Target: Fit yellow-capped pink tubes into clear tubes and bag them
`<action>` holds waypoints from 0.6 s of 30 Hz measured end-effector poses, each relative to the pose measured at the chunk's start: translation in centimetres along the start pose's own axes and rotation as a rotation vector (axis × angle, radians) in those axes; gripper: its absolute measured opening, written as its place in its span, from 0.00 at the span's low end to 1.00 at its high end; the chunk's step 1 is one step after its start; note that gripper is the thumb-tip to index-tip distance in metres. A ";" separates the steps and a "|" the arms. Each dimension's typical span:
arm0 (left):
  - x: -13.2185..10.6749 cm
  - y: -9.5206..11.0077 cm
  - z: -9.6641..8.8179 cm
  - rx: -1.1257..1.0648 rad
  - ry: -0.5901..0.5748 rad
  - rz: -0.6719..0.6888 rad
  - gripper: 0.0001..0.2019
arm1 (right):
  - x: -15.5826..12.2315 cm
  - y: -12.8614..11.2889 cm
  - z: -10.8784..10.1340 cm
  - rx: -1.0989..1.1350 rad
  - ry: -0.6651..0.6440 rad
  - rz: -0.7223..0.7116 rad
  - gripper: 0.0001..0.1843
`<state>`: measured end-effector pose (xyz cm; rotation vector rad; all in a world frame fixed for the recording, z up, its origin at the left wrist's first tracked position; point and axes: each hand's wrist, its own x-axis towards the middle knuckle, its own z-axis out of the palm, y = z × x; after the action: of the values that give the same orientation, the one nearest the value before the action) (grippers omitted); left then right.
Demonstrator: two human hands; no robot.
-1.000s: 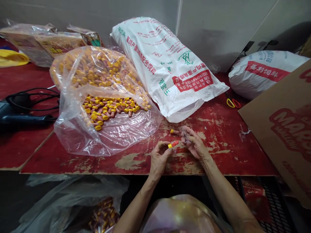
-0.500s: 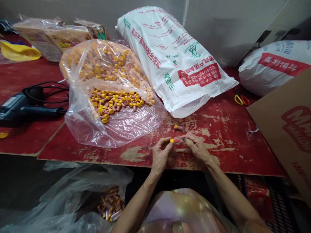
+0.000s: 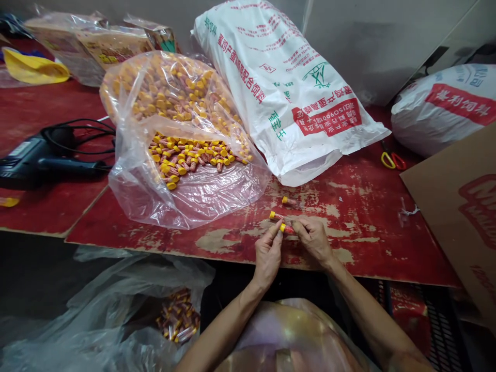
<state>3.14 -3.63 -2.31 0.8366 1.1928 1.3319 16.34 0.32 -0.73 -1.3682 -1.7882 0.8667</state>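
A small tube with a yellow cap and red filling (image 3: pixel 287 229) is held between my two hands, just above the table's front edge. My left hand (image 3: pixel 268 258) pinches it at the capped end, and my right hand (image 3: pixel 313 240) has its fingers closed on the other end. Right beyond my fingertips is a second yellow-capped tube (image 3: pixel 276 216); whether a finger touches it I cannot tell. A third tube (image 3: pixel 290 201) lies a little farther back on the red table (image 3: pixel 248 230).
A large clear bag (image 3: pixel 186 206) full of capped tubes lies open at left-centre, beside a white printed sack (image 3: pixel 287 93). A heat gun (image 3: pixel 46 157) is far left. Scissors (image 3: pixel 393 161) and a cardboard box (image 3: pixel 445 191) stand right. Below the edge hangs another plastic bag (image 3: pixel 104 305) with tubes.
Both hands have shifted slightly right, and the left one is lower. A second tube now shows beyond the fingertips, where only the held one showed before. The view has moved a little.
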 end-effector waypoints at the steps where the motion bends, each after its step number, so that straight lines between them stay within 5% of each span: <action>1: -0.2 -0.1 0.1 0.018 0.004 0.011 0.17 | -0.2 -0.1 0.3 -0.040 0.032 0.020 0.18; 9: -0.6 -0.3 0.4 0.100 0.064 0.032 0.16 | -1.4 -0.1 2.1 0.025 0.179 0.198 0.19; 18: -1.6 -0.4 0.1 0.056 0.118 0.088 0.15 | -1.2 -1.1 0.8 0.313 -0.076 0.289 0.20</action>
<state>3.61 -5.19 -2.43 0.8682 1.3033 1.4417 15.32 -1.20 -0.38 -1.4177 -1.4503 1.3078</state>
